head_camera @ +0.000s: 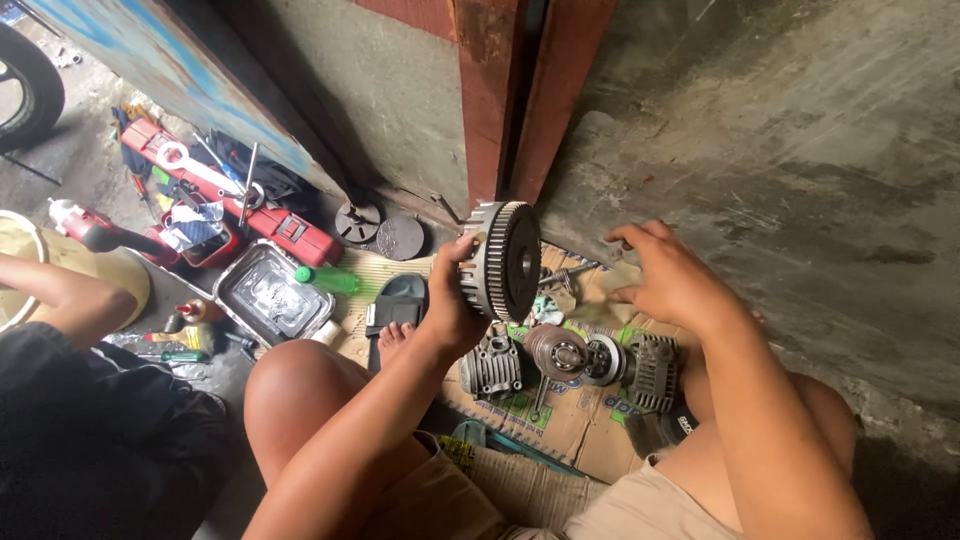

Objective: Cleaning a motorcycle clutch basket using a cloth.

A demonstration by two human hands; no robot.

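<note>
My left hand [452, 300] grips a large round toothed metal drum [507, 258] by its rim, holding it upright on edge above the cardboard [560, 420]. My right hand [668, 280] hovers just right of the drum, fingers spread, holding nothing, over a crumpled rag [590, 300]. Below the drum, on the cardboard, lie a finned grey engine part [492, 367], a round clutch-like part [556, 350] with a smaller ring [603, 358] beside it, and another finned grey part [654, 372].
A metal tray [270, 293] and a green bottle [328, 279] sit at left near a red toolbox [240, 205] with wrenches. A black sandal [398, 305] lies by my foot. Another person's arm [60, 290] shows at far left. A rusty door post [520, 100] and concrete wall stand ahead.
</note>
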